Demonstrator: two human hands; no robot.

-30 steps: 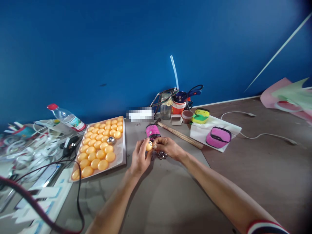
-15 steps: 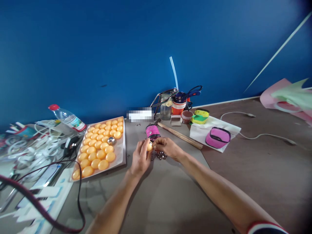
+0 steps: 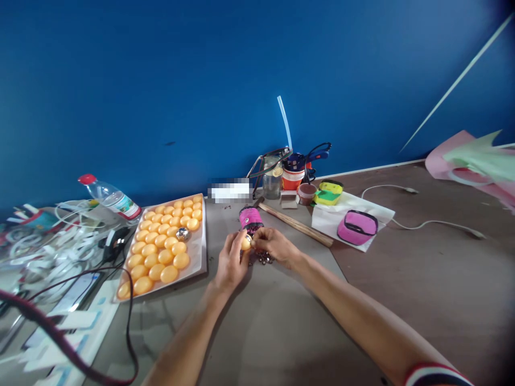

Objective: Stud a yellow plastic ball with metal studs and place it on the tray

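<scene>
Between the thumb and fingers of my left hand (image 3: 232, 261) is a small orange ball (image 3: 245, 243) with something shiny on its upper side. My right hand (image 3: 277, 245) pinches with its fingertips against the ball's right side; whatever they hold is too small to make out. Just behind the ball lies a pink pouch (image 3: 250, 216) with a dark opening and shiny bits at it. Small shiny dark pieces (image 3: 264, 258) lie on the grey mat below my right hand. To the left, a shallow white tray (image 3: 197, 260) holds rows of orange balls and one silver-covered ball (image 3: 182, 234).
A hammer with a wooden handle (image 3: 298, 224) lies behind my right hand. Farther back stand a glass jar (image 3: 272, 185) and an orange-white cup (image 3: 293, 181). A second pink pouch (image 3: 357, 227) sits on white paper at right. A bottle (image 3: 115, 199) and tangled cables crowd the left.
The view has shifted slightly. Both hands keep their hold at the orange ball, with only a slight shift of the right fingers.
</scene>
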